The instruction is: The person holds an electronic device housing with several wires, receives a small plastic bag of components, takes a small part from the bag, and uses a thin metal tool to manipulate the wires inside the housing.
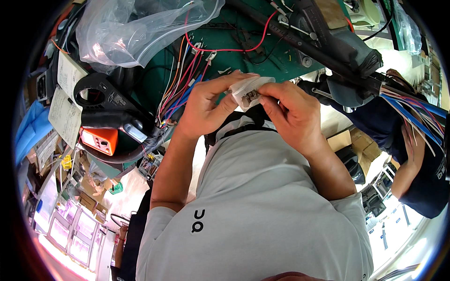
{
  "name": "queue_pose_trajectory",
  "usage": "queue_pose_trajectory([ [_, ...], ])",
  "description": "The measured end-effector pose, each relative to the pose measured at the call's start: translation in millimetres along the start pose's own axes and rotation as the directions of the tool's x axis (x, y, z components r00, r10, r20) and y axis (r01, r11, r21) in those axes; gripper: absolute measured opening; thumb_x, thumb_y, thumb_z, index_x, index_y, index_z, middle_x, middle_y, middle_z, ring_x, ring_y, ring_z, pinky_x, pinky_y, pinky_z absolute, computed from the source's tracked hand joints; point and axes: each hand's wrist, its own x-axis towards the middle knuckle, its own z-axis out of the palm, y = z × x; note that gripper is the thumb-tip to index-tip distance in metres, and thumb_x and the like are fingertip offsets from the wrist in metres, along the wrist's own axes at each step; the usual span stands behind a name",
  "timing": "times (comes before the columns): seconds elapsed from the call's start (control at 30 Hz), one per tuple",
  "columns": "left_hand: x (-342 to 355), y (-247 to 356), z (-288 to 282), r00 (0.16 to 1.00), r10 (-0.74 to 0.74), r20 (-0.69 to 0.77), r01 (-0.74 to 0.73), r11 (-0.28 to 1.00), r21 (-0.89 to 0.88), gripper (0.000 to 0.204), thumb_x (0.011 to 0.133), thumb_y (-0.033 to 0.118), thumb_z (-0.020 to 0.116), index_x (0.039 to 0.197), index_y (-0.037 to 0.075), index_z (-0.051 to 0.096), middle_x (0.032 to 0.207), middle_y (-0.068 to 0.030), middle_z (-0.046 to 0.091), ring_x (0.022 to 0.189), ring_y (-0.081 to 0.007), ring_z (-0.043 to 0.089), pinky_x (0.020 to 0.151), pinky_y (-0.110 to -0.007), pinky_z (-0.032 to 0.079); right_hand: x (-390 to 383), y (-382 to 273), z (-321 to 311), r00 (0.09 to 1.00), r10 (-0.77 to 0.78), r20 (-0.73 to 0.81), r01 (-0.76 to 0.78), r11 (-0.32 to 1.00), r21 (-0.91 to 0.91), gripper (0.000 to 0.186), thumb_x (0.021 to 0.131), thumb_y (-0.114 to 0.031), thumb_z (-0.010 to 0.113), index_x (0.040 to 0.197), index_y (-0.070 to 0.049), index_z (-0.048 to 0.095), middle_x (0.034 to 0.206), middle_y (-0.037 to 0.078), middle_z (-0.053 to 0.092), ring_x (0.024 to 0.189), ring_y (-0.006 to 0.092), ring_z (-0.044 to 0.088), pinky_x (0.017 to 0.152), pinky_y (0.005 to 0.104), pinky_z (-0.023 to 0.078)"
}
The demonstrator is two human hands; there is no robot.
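Note:
Between my two hands, in front of my chest, is a small translucent plastic bag (244, 86) with several small brownish-grey parts (250, 97) inside; their exact kind is too small to tell. My left hand (209, 101) pinches the bag's left side between thumb and fingers. From the right, my right hand (294, 108) grips the other edge, its thumb and forefinger close to the parts. Just left of my left hand lies a bundle of coloured wires (176, 93) with white connectors on some ends. A red wire (229, 50) loops across the green table mat (276, 63) beyond my hands.
A large clear zip bag (140, 33) lies at the far left. Below it are a black device with a ring-shaped end (105, 96) and an orange meter (99, 140). A dark frame tube (323, 51) crosses the far right. Another person's arm (408, 164) is at the right.

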Motion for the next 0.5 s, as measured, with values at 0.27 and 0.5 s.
queue_pose_trajectory([
  [0.27,-2.0,-3.4,1.5,1.000,0.000,-0.003,0.000,0.998,0.065,0.041,0.095,0.032,0.055,0.117,-0.002,0.061,0.111,-0.0136,0.067,0.101,-0.0234,0.064,0.108,-0.043,0.033,-3.3,2.2,0.3,1.000,-0.012,0.012,0.012,1.000,0.004,0.018,0.078,-0.002,0.070,0.095,-0.006,0.066,0.075,0.008,0.061,0.055,0.0229,0.058,0.049,0.0307,0.046],
  [0.5,-1.5,-8.8,5.5,0.999,0.009,-0.040,-0.007,0.998,0.058,0.047,0.093,0.039,0.056,0.111,-0.003,0.062,0.112,-0.0150,0.066,0.108,-0.0277,0.062,0.107,-0.044,0.033,-7.9,6.9,5.9,0.997,-0.061,-0.040,0.062,0.998,0.023,0.020,0.074,0.001,0.073,0.093,-0.003,0.066,0.074,0.009,0.060,0.057,0.0228,0.060,0.050,0.0305,0.047],
])
